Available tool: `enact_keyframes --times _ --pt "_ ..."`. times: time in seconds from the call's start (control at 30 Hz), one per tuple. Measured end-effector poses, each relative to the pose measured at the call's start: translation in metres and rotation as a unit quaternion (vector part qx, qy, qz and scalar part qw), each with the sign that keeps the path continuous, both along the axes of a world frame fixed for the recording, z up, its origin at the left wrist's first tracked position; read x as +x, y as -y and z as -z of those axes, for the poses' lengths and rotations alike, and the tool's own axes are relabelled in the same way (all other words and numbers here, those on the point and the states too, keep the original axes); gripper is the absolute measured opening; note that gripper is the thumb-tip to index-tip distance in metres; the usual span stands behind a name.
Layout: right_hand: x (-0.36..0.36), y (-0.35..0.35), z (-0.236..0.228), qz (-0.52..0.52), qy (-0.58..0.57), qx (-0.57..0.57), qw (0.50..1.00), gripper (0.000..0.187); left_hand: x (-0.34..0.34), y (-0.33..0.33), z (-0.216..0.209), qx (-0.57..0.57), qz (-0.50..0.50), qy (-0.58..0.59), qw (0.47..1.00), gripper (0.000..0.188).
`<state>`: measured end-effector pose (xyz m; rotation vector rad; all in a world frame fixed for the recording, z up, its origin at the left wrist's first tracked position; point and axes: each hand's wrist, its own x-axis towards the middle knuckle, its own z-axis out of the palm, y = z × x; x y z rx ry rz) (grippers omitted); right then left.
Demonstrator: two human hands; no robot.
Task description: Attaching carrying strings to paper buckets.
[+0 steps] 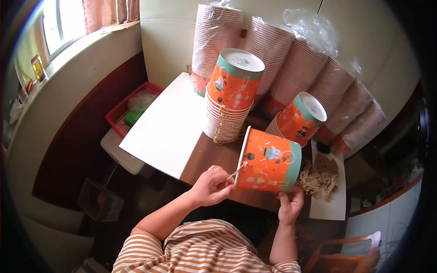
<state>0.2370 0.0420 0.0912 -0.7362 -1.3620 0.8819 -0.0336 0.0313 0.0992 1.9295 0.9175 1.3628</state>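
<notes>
A large orange paper bucket (266,159) with a teal base band and a white rim lies on its side in front of me, rim toward the left. My right hand (291,204) grips it near the base, thumb showing at the lower edge. At the rim side, my left hand (213,185) is closed on a thin beige cord (237,169). That cord runs up to the bucket's wall just inside the rim edge. Behind stands an upside-down stack of like buckets (236,86) with cord loops hanging down its front. Another upside-down stack (300,116) leans beyond the held bucket.
Tall wrapped stacks of paper buckets (277,41) line the wall at the back. A pile of loose beige cords (321,177) lies on the table's right side. Left of the white tabletop (159,132) sits a red basket (118,119). A wooden chair (337,259) stands at lower right.
</notes>
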Motion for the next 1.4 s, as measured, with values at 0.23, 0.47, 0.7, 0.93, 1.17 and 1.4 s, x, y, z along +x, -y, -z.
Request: enact_keyframes --times 0.23,0.47,0.7,0.93,1.17,1.4 --pt "-0.014 0.001 0.010 0.157 -0.037 0.008 0.987 0.021 0.044 0.022 0.020 0.006 -0.076 0.090 0.993 0.028" --pt "-0.050 0.010 0.016 0.185 -0.003 0.081 0.979 0.025 0.087 0.021 0.030 0.079 0.047 0.022 0.996 0.057" --pt "-0.049 0.018 0.011 0.082 -0.151 -0.009 0.985 0.025 0.083 0.013 0.064 0.066 -0.080 0.046 0.994 0.060" --pt "-0.048 0.014 0.022 0.124 -0.094 0.047 0.987 0.028 0.045 0.016 0.033 0.169 -0.241 0.042 0.955 0.015" --pt "-0.043 0.015 0.033 0.126 -0.031 0.059 0.990 0.025 0.026 -0.007 -0.051 0.043 -0.147 0.196 0.968 0.020" --pt "-0.030 0.017 0.041 0.181 0.144 0.164 0.959 0.031 0.030 -0.010 -0.060 -0.169 -0.008 0.315 0.934 0.010"
